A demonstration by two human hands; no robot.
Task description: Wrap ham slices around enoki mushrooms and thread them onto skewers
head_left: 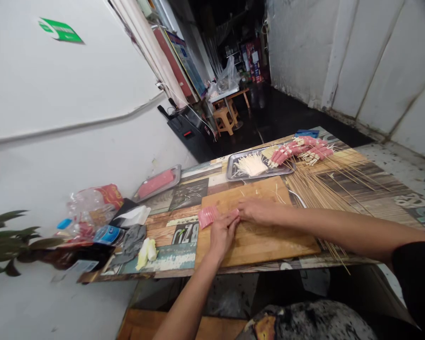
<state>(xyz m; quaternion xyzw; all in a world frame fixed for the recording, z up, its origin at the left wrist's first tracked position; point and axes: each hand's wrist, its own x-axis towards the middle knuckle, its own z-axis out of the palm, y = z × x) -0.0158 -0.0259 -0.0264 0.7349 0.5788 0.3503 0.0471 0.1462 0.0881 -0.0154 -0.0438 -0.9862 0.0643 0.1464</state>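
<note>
A wooden cutting board (269, 248) lies in front of me. Near its middle, a small pink meat roll (236, 213) sits between my two hands. My left hand (224, 229) has its fingers closed on the roll from the left. From the right, my right hand (254, 211) pinches the roll's other end, its fingertips partly hidden. Thin pink meat slices (207, 217) lie at the board's left edge, beside my left hand. Loose enoki strands (276, 191) are scattered on the board's far side.
Behind the board, a metal tray (233, 176) holds enoki mushrooms (251, 165) and rolled meat skewers (286, 152). Bamboo sticks (313, 191) spread to the right. A meat pack (157, 184), a grey cloth (131, 243), cut mushroom ends (147, 253) and a bottle (108, 234) are left.
</note>
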